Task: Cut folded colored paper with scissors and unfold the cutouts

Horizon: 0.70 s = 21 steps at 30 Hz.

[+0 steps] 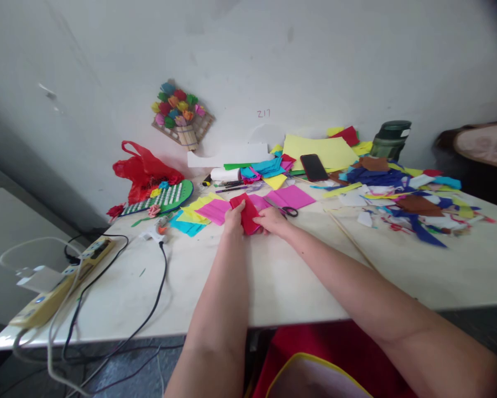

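A red paper piece (245, 212) is held between my two hands above the middle of the white table. My left hand (234, 217) grips its left edge, thumb on top. At its lower right, my right hand (270, 220) pinches the edge. Behind and to the right of the hands lie scissors (288, 210) on pink paper (294, 197). Left of my left hand are another pink sheet (213, 211), yellow sheets (196, 209) and blue sheets (186, 225).
A glue gun (155, 233) with a black cord and a power strip (61, 282) occupy the left. A thin stick (351, 240) and paper scraps (418, 204) lie right. Behind are a phone (313, 167), green bottle (391, 141) and red bag (142, 168).
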### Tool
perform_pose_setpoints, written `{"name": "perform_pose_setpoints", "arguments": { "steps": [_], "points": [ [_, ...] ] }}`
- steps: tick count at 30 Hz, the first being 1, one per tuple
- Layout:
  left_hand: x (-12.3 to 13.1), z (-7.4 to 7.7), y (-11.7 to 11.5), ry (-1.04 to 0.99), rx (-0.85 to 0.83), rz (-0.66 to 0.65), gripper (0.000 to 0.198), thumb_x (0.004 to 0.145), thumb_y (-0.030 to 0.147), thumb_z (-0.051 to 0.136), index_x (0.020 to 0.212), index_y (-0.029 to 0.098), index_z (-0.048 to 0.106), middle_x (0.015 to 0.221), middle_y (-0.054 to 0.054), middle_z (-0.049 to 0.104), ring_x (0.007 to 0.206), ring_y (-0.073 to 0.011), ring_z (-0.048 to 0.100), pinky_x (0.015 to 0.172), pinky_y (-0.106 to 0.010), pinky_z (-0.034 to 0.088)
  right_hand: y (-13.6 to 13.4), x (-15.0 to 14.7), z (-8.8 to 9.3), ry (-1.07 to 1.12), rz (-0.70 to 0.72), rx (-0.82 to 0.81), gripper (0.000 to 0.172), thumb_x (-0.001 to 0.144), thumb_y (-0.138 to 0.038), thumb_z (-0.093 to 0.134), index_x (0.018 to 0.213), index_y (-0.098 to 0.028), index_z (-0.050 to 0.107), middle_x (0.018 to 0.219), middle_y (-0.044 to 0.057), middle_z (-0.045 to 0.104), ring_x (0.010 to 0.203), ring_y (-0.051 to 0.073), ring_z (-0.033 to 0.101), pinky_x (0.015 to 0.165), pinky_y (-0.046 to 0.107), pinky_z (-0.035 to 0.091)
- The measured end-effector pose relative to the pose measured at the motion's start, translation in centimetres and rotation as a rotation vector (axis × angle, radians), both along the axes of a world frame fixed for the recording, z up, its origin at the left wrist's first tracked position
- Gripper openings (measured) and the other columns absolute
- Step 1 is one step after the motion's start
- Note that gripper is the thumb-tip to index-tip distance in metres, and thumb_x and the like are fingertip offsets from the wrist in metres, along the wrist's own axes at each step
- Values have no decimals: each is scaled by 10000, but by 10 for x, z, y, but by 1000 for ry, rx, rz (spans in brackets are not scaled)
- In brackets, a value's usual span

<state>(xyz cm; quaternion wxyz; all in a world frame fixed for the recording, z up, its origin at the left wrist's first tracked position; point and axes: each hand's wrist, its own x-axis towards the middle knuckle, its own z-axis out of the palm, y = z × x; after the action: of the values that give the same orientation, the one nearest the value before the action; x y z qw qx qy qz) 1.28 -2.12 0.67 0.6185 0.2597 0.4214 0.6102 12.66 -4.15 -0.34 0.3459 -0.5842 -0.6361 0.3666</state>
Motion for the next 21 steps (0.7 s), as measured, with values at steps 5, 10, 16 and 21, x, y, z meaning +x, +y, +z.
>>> {"name": "perform_pose_setpoints", "arguments": {
  "steps": [5,10,16,21],
  "points": [
    [2,-2,0,10,31,58,88,710,148,658,695,108,581,575,-49,615,511,-151,606,539,-277,518,0,-1,-1,-17,4,10,180,728,-259,635,567,-178,622,429,2,602,331,101,531,323,183,397],
    [4,-3,0,2,49,71,72,749,135,615,687,114,585,582,-60,625,529,-156,615,567,-287,526,-2,-2,0,-105,10,26,206,757,-258,594,566,-182,603,447,-5,603,339,92,524,352,187,407],
    [4,-8,6,1,67,100,66,744,142,625,701,112,586,575,-44,621,515,-146,608,568,-280,524,-12,-3,13,-231,53,-14,286,801,-396,552,637,-176,631,537,35,646,412,133,571,442,239,451],
    [4,-9,8,-17,45,116,64,734,158,641,730,116,594,595,-40,627,531,-155,617,630,-324,539,-18,18,35,-531,-147,253,490,866,-519,383,730,-154,678,738,117,694,755,225,656,643,282,470]
  ]
}}
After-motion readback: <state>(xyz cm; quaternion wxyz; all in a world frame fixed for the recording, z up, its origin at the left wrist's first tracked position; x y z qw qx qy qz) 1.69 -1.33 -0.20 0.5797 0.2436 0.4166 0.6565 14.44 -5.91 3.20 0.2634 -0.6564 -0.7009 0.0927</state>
